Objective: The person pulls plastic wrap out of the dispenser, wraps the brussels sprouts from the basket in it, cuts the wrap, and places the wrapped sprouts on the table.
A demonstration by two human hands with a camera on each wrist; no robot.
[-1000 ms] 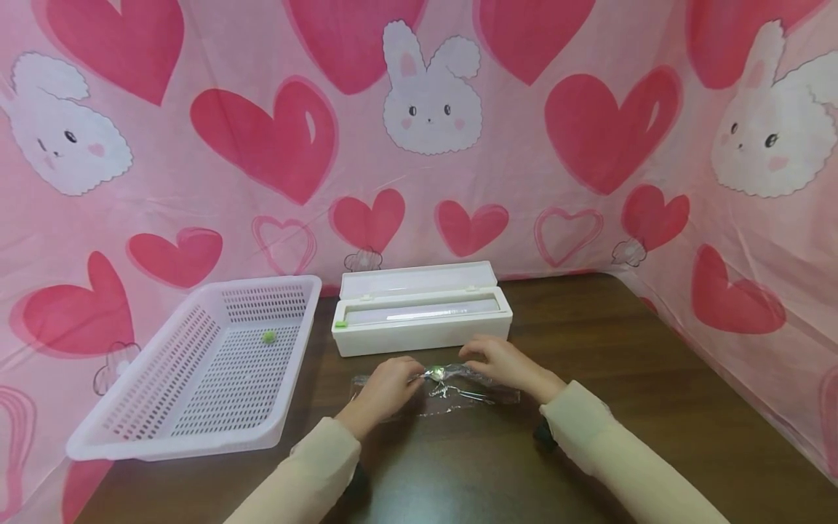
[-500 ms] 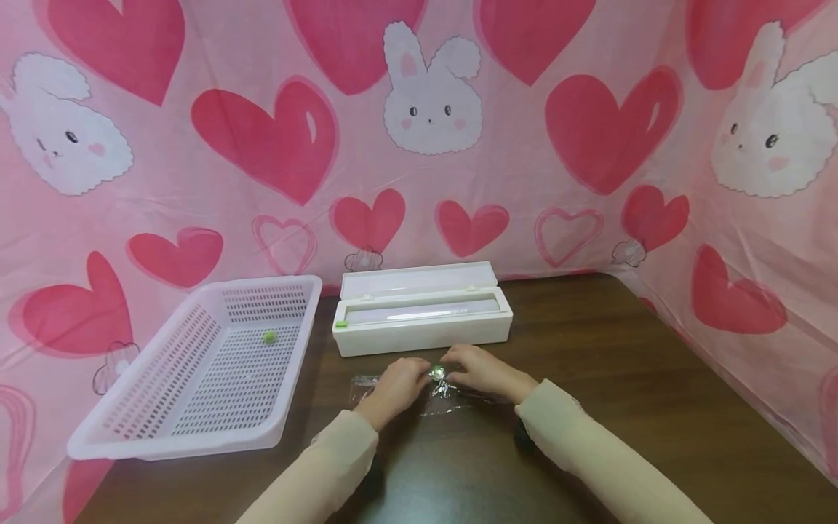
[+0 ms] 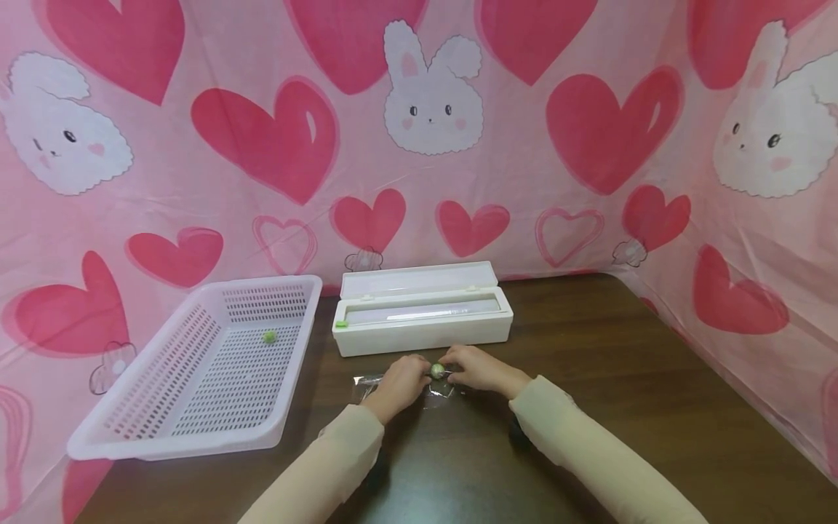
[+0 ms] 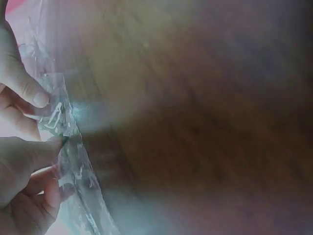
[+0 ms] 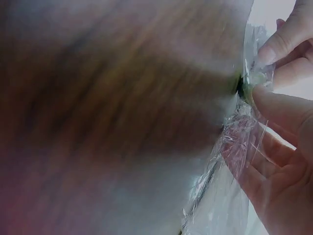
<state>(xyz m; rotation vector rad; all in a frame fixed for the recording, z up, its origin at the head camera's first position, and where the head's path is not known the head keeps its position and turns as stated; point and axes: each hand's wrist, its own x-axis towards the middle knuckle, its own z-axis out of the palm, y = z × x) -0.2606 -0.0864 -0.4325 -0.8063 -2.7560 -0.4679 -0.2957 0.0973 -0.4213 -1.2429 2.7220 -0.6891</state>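
A small round green item [image 3: 437, 371], shiny under clear cling film [image 3: 366, 384], sits between my two hands above the table. My left hand [image 3: 401, 380] pinches the gathered film close beside it, thumb against curled fingers. From the other side my right hand [image 3: 483, 370] also pinches the film next to the green item. In the left wrist view the crumpled film [image 4: 83, 176] hangs along the fingertips. The right wrist view shows the bunched film [image 5: 239, 127] across the right fingers, with a bit of green at the thumb tip. The item's exact kind is unclear.
Behind the hands stands a white cling film dispenser [image 3: 422, 336], lid raised, with a green slider [image 3: 341, 324]. To the left, a white slotted basket [image 3: 288, 407] holds another small green item [image 3: 269, 336]. The dark wooden table [image 3: 589, 349] meets a pink patterned cloth [image 3: 511, 167].
My right hand has moved left and in toward the green item, and the left hand slightly right. Film once spread flat is now drawn together around the item.
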